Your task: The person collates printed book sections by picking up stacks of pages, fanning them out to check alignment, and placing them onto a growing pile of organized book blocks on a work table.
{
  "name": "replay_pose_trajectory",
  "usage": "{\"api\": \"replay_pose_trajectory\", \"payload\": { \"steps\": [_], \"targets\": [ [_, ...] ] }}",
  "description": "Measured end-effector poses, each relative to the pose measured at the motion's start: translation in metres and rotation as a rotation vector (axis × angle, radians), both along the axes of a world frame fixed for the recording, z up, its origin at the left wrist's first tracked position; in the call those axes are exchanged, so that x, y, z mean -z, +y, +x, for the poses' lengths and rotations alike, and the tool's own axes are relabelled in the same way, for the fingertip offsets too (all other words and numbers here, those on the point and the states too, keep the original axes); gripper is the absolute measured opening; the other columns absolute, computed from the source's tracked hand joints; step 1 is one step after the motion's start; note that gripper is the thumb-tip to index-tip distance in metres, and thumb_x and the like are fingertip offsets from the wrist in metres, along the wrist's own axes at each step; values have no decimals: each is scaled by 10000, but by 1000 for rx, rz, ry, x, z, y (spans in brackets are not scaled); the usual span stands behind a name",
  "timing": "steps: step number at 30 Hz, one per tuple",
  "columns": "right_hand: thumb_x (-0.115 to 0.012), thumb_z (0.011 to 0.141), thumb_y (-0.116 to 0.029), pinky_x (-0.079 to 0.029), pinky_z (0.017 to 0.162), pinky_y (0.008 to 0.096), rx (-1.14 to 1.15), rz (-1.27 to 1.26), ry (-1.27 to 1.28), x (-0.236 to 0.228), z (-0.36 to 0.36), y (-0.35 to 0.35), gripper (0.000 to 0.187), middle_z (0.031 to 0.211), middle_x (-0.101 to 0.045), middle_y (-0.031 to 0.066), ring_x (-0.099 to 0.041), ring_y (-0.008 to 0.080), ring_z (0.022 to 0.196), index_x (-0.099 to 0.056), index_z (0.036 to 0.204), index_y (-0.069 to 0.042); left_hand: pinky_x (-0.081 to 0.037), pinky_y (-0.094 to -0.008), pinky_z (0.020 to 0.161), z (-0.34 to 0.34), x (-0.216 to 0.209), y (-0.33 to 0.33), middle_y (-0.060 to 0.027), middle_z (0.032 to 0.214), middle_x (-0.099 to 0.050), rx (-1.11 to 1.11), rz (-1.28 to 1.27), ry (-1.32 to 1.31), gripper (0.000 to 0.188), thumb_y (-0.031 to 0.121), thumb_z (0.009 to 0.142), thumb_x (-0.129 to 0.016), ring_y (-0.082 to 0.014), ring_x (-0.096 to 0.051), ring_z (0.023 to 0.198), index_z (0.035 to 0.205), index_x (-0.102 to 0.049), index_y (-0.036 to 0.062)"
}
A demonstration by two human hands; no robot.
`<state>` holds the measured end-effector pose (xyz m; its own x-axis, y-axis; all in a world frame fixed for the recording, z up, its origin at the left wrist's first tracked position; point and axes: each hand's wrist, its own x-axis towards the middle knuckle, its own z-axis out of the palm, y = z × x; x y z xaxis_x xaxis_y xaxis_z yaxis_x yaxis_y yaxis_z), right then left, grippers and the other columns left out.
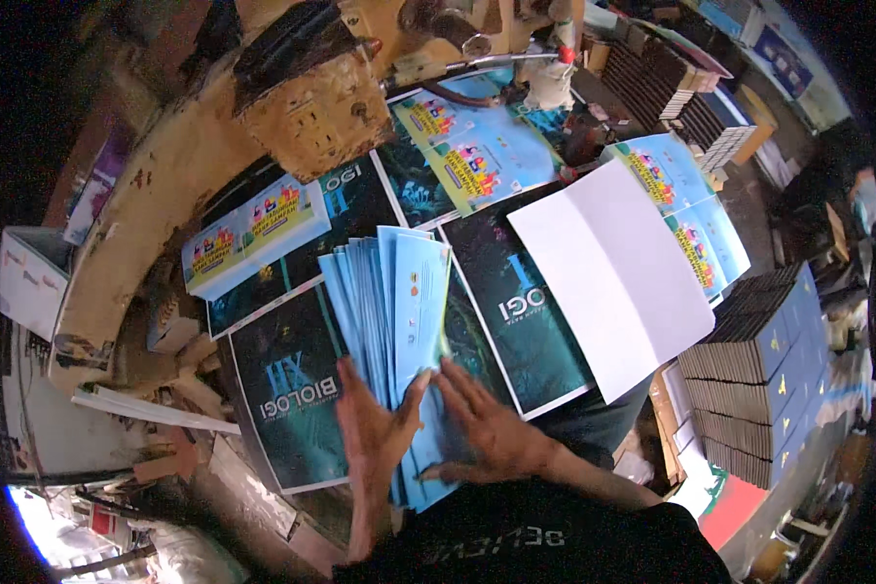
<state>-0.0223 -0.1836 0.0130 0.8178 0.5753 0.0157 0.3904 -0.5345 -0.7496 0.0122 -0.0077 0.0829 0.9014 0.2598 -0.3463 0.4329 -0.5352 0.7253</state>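
Observation:
A fanned stack of folded light-blue printed sheets (414,292) lies in front of me on dark printed cover sheets (297,428). At the stack's near left side, my left hand (372,428) grips it, thumb on top and fingers along the left edge. My right hand (492,428) rests on the right side of the same stack, fingers stretched out and apart. To the left of the stack sits a neat pile of blue and yellow printed sheets (258,234). On the right, a large sheet with its white side up (613,273) partly covers more blue and yellow sheets (676,195).
A worn machine part (311,107) stands at the far side of the table. More blue and yellow sheets (477,146) lie at the back. Stacked blue-covered books (749,380) rise on the right, with further book stacks (652,73) at the far right.

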Motion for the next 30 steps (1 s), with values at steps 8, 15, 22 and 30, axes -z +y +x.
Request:
{"api": "replay_pose_trajectory", "payload": {
  "steps": [8,15,22,30],
  "targets": [
    [-835,768,-576,-301,1218,535,-103,260,82,22,5,7,1329,1622,-103,362,-212,506,1500,13,1606,10,-534,-541,876,-3,49,29,-402,1260,-548,134,725,-354,998,422,871,-758,-509,-620,1123,1475,-229,-170],
    [-839,725,-629,-228,1251,516,-287,176,148,4,12,4,1392,1646,-81,326,-133,471,1533,23,1607,15,-520,-533,895,-13,38,44,-371,1201,-592,99,259,-314,976,421,828,-799,-509,-625,1105,1435,-289,-148],
    [-849,664,-682,-233,1254,484,-383,134,252,4,18,10,1494,1660,-20,306,-112,440,1546,75,1598,27,-498,-572,981,-1,53,49,-386,1409,-446,124,575,-273,1116,445,803,-794,-509,-542,1252,1554,-172,-97],
    [-735,813,-662,-154,1263,518,-140,50,-29,-25,-8,25,1310,1638,-42,355,-76,469,1546,15,1576,93,-469,-499,996,-6,99,66,-293,1294,-573,19,-73,-342,863,333,819,-833,-415,-584,1193,1419,-389,-101]
  ]
}}
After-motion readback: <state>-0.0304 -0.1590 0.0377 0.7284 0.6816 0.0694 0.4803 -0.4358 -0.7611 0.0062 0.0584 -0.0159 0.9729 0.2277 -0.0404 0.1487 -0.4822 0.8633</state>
